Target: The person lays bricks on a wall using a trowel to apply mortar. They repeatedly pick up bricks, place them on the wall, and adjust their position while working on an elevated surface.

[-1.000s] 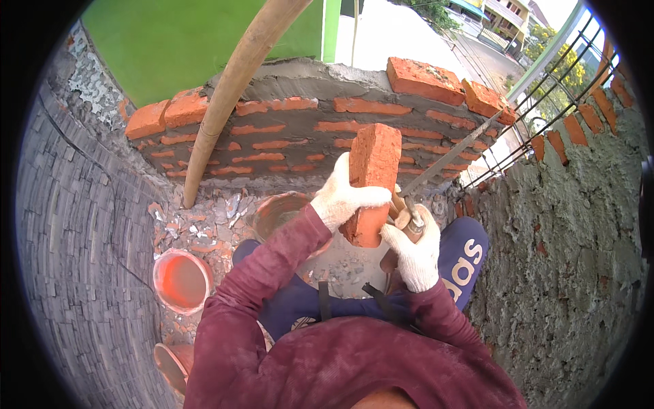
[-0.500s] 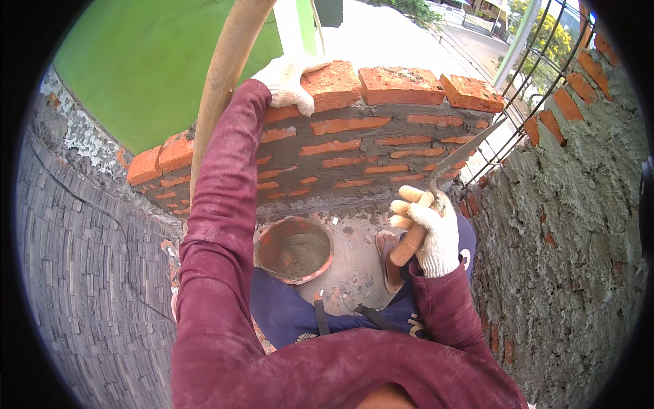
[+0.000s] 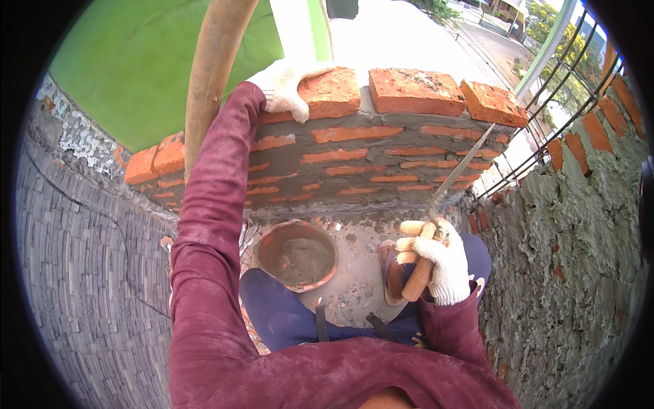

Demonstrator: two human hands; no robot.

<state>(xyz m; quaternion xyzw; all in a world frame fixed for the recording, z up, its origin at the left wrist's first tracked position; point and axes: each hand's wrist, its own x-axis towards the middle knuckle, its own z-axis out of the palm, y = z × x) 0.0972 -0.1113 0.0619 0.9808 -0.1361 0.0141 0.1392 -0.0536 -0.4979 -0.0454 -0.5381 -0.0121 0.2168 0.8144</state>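
Observation:
My left hand (image 3: 281, 88), in a white knit glove, grips an orange brick (image 3: 330, 93) on top of the low brick wall (image 3: 340, 167). Its thumb bends over the brick's near face and the other fingers reach across the top. In my gloved right hand (image 3: 439, 262) is a trowel (image 3: 460, 169), held by its wooden handle (image 3: 417, 278). The narrow blade slants up to the right, its tip in front of the rightmost top brick (image 3: 494, 102). Between that brick and the held one lies another brick (image 3: 415, 91); a narrow gap separates it from the held brick.
A round bucket (image 3: 300, 255) of grey mortar stands on the rubble-strewn floor between my knees and the wall. Beside my left arm rises a wooden pole (image 3: 212, 75). Rough mortared brickwork (image 3: 558, 252) lies at right, below metal bars (image 3: 569, 75); grey cladding (image 3: 88, 252) is at left.
The gap beside the held brick looks wider. My right hand has turned the trowel, so its blade stands steeper and its tip has come back left from the wall's end. The view has shifted slightly.

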